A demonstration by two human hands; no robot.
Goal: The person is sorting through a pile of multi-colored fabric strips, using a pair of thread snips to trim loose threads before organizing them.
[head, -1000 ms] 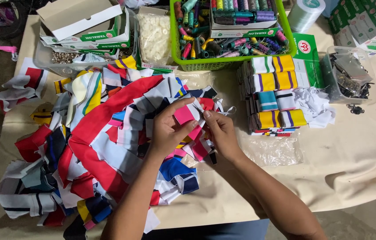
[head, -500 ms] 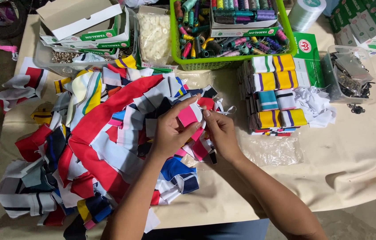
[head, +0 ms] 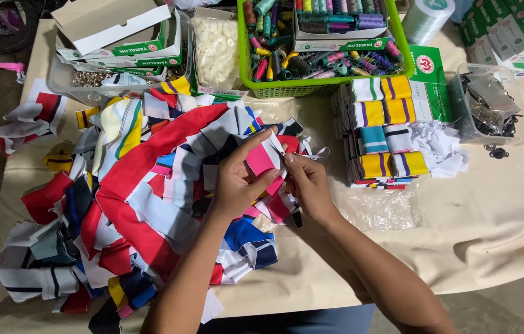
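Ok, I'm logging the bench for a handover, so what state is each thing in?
Left hand: gripping the pink fabric piece.
Right hand: pinching the same piece's edge.
Green basket: full of thread spools.
Cardboard box: lid open.
Folded striped bands: stacked neatly.
Loose fabric scraps: heaped untidily.
Clear tub: open, holding dark metal parts.

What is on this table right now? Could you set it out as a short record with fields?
Left hand: holds a pink and white fabric piece
Right hand: pinches the same piece at its edge
Beneath the hands: heap of striped cloth scraps
Right of the hands: stack of folded striped bands
Behind: green basket of thread spools
Surface: table under beige cloth
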